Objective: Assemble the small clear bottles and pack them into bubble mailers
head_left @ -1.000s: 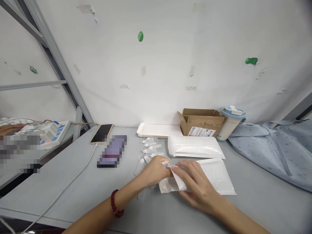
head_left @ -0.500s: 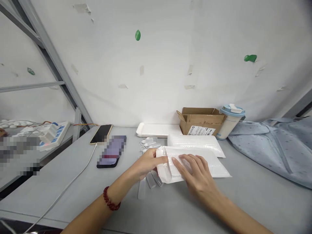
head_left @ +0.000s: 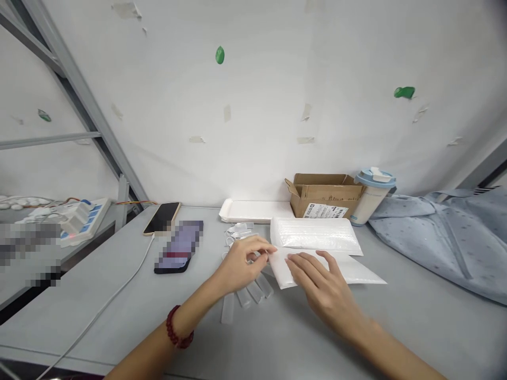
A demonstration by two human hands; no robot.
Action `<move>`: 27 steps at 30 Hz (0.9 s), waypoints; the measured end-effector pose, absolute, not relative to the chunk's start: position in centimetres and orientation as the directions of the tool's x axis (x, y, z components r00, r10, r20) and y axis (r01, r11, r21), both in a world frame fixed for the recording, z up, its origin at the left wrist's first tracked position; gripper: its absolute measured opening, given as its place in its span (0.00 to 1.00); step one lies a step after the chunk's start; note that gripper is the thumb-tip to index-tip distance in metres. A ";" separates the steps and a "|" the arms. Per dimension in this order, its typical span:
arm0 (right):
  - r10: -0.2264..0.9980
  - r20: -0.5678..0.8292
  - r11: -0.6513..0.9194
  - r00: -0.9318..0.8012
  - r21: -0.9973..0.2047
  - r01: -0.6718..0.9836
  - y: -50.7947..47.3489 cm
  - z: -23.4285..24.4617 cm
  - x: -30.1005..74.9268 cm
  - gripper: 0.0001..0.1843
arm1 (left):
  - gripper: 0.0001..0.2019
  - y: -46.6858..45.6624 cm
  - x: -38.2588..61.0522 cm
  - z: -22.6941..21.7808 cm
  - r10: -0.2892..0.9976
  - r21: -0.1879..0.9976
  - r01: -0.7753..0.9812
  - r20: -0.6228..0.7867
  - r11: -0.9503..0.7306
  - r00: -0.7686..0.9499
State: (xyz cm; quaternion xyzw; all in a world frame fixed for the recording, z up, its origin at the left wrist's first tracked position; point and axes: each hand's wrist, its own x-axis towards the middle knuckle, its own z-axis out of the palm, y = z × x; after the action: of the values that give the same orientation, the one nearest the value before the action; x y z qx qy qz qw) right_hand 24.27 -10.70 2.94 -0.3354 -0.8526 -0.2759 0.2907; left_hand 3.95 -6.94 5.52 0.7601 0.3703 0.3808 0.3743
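A white padded envelope (head_left: pixel 348 269) lies at a slant on the grey table in front of me. My left hand (head_left: pixel 247 264) pinches its upper left corner between thumb and fingers. Across the envelope's left part rests my right hand (head_left: pixel 322 279), its fingers stretched out and pressing on the surface. Another white bubble mailer (head_left: pixel 317 235) lies just behind, partly beside the held one. Several clear plastic tags (head_left: pixel 244 298) are spread on the table under and around my left hand, which hides some of them.
Behind stand a stack of white envelopes (head_left: pixel 255 209), an open cardboard box (head_left: pixel 327 192) and a lidded cup (head_left: pixel 372 198). Blue fabric (head_left: pixel 428 232) covers the right side. Two phones, a black one (head_left: pixel 162 218) and a lit one (head_left: pixel 180 245), lie left, with a white cable (head_left: pixel 114 295).
The envelope's left end, earlier showing a raised flap, now looks smooth and flat. My left hand has gone from gripping that end to pinching its upper corner; my right hand stays on top.
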 end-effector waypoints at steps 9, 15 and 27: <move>0.325 0.773 0.627 -0.544 0.254 0.736 -11.1 3.5 24.9 0.17 | 0.11 -7.5 5.1 4.1 0.731 0.697 0.314 0.441 -0.644 0.521; 0.430 0.811 0.607 -0.398 0.066 0.792 -10.3 4.4 25.3 0.06 | 0.11 -9.2 6.8 4.0 0.838 0.974 0.213 -0.048 -0.082 0.544; 0.617 0.604 0.648 -0.504 -0.027 0.761 -7.4 0.9 25.8 0.14 | 0.38 -9.0 7.1 2.9 0.810 0.967 0.226 -0.223 0.115 0.542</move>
State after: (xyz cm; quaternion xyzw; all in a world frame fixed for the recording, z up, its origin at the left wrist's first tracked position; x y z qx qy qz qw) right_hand 25.77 -7.44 0.90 -0.4014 -0.8587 -0.1221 0.2944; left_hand 7.08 -9.03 2.93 0.6219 0.4164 0.2357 0.6200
